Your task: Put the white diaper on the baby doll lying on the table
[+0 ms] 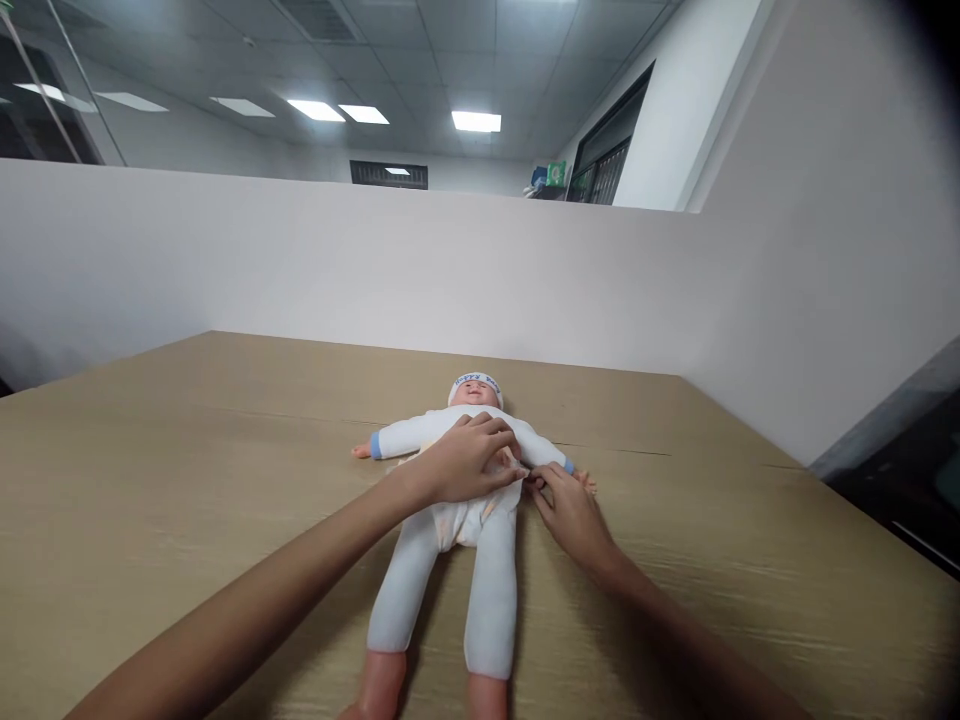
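A baby doll (480, 560) in a white suit and a white cap lies on its back on the wooden table (187, 480), head away from me, bare feet at the near edge. My left hand (465, 462) rests on the doll's belly, fingers curled and pinching the cloth there. My right hand (570, 510) reaches in from the right and pinches the suit's fabric at the doll's side, fingertips meeting those of my left hand. A diaper (457, 522) shows at the doll's hips.
White partition walls (300, 270) close off the table at the back and the right. A dark gap (907, 480) lies beyond the table's right edge. Office ceiling lights show above the partition.
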`<state>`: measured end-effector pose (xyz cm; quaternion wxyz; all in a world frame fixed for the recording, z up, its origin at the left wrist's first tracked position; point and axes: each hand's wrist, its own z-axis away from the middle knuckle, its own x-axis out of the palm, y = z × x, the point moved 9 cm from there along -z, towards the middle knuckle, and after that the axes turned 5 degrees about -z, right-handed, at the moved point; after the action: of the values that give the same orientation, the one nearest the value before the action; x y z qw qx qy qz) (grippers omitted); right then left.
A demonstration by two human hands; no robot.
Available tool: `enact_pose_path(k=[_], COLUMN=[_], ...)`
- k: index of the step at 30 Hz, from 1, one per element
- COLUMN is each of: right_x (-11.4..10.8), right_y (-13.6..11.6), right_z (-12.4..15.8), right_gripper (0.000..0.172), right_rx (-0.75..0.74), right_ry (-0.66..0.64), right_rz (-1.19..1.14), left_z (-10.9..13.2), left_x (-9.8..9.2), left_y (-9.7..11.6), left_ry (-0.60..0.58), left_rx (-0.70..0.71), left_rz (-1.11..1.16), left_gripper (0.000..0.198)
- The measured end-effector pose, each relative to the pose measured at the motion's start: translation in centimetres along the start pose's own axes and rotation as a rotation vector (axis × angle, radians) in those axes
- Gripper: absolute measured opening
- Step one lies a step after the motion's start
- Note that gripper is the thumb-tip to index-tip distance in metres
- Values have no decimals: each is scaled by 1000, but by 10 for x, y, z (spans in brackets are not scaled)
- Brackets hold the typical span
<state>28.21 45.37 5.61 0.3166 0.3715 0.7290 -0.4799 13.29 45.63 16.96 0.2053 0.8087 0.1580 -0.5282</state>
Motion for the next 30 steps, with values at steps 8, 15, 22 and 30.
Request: enact_pose_path(k=[8, 15, 22, 30], right_x=[9, 13, 13, -1], right_y=[14, 20, 20, 38], right_z=[-8, -7, -8, 4], right_gripper=[8, 28, 41, 49], right_rx=[145, 248, 224, 243], right_ry=[-148, -344, -485, -523], right_rz=[-56, -83, -168, -660], left_z=[-2, 0, 2, 1], left_x=[25, 24, 22, 22], left_y=[-22, -25, -34, -35], left_ry=[-21, -14, -19, -21], left_rx=[-82, -102, -104, -108], left_rz=[-79, -25, 50, 50], left_gripper=[30, 30, 32, 38])
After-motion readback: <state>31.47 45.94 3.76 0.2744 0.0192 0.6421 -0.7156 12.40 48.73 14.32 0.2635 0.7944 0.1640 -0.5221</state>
